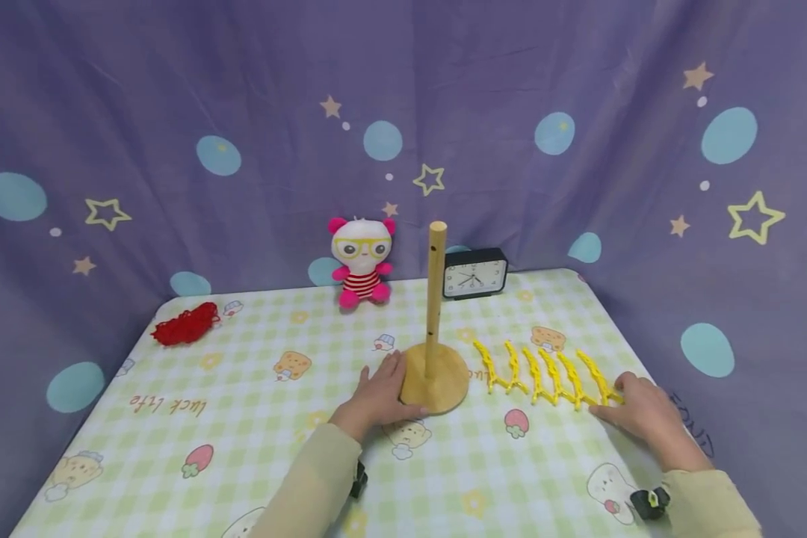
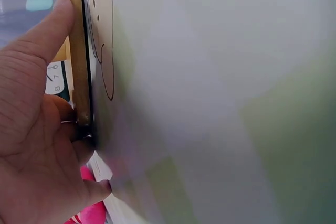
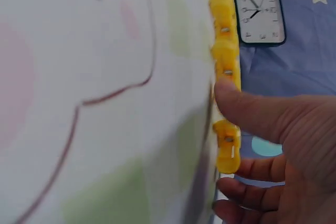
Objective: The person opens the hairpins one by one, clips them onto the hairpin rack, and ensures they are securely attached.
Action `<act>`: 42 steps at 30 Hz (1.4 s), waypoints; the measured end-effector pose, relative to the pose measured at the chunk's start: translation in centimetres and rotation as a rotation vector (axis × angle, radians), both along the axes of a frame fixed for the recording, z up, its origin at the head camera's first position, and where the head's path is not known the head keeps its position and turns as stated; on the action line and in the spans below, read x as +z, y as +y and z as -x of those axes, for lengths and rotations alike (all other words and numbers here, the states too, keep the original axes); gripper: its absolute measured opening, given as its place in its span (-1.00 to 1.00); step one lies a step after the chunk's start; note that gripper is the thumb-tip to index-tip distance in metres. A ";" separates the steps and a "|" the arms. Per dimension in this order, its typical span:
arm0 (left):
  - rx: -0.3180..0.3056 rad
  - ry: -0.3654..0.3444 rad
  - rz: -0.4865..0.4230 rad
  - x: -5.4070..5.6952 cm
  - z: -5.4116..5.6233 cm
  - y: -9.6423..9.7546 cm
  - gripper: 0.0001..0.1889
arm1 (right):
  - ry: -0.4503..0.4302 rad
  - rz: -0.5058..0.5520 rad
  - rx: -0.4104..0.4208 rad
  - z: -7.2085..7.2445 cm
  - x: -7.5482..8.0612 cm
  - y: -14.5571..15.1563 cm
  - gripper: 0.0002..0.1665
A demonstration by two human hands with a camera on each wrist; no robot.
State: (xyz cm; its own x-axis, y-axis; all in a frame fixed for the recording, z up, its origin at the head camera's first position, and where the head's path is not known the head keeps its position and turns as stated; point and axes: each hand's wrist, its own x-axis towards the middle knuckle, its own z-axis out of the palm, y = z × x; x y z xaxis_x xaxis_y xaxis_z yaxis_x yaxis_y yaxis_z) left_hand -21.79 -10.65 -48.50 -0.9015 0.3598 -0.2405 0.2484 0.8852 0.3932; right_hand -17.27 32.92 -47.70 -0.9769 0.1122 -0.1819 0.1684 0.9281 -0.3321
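Note:
A wooden stand, its upright pole dotted with dark holes, rises from a round base on the table. My left hand holds the left rim of that base, thumb at the near side and fingers curved along the far side; the left wrist view shows the thumb against the edge. To the right of the stand lie several thin yellow plastic pieces in a row, forked at their near ends. My right hand has thumb and fingers around the forked end of the rightmost yellow piece.
A panda plush toy sits at the back edge, and a black desk clock stands behind the pole. Red yarn or cord lies bunched at the far left. A checked cloth covers the table; a purple curtain hangs behind.

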 end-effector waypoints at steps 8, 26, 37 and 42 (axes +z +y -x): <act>-0.006 0.000 0.020 0.3 -0.1 0.3 0.18 | 0.033 0.056 0.016 0.3 -0.6 0.8 -0.36; 0.005 0.029 0.049 0.2 0.0 0.1 0.19 | 0.391 0.250 -0.011 0.5 1.5 -5.5 -0.44; -0.001 0.034 0.038 0.5 -0.3 0.1 0.17 | 0.420 0.331 0.080 1.2 1.5 -9.4 -0.56; -0.002 0.039 0.037 0.3 -0.2 0.1 0.17 | 0.434 0.341 0.099 1.3 1.3 -10.3 -0.57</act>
